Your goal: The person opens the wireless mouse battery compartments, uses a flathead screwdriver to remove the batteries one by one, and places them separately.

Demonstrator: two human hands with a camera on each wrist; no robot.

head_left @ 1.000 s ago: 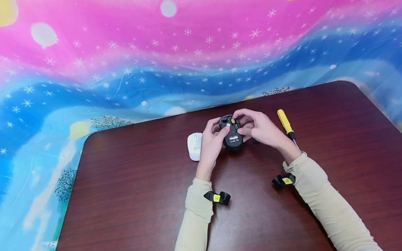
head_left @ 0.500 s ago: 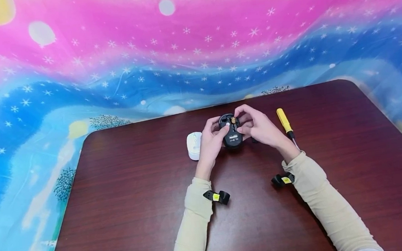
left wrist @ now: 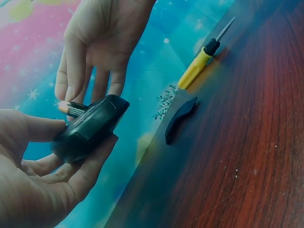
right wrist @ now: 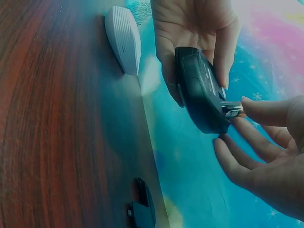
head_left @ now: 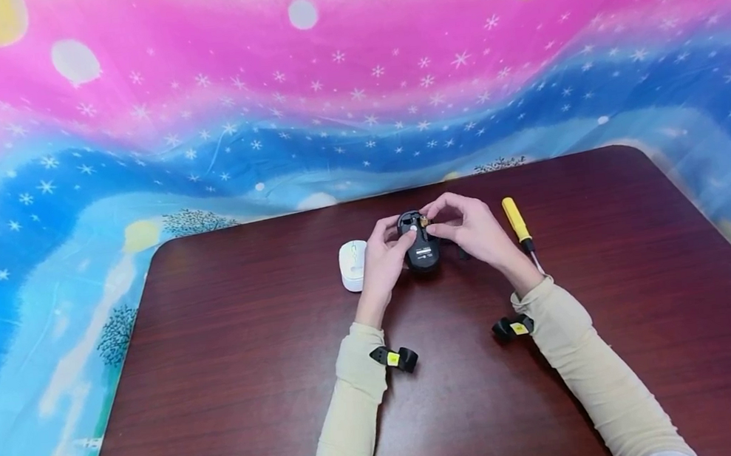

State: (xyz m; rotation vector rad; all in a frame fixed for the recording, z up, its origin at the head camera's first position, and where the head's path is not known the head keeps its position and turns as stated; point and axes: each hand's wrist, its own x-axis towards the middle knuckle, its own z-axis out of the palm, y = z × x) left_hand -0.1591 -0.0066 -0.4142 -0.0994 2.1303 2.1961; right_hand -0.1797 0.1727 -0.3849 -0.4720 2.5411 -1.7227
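My left hand (head_left: 384, 259) grips a black computer mouse (head_left: 424, 257), its labelled underside turned up toward the head view and its battery bay uncovered. Between the thumb and fingers of my right hand (head_left: 469, 226) is a small battery (right wrist: 232, 109) with a copper-coloured end. In both wrist views the battery sticks out at a slant from the mouse, one end still at the bay. A curved black cover piece (left wrist: 181, 120) lies on the table to the right of the mouse, mostly hidden behind my right hand in the head view.
A white mouse (head_left: 352, 266) sits on the dark wooden table (head_left: 252, 359), left of my left hand. To the right lies a yellow-handled screwdriver (head_left: 517, 223). Behind the table's far edge hangs a colourful patterned cloth (head_left: 351, 88).
The battery has risen from lying in the mouse's bay to sticking out at a slant. My right thumb and fingers have closed in on it. The left hand stays nearly still.
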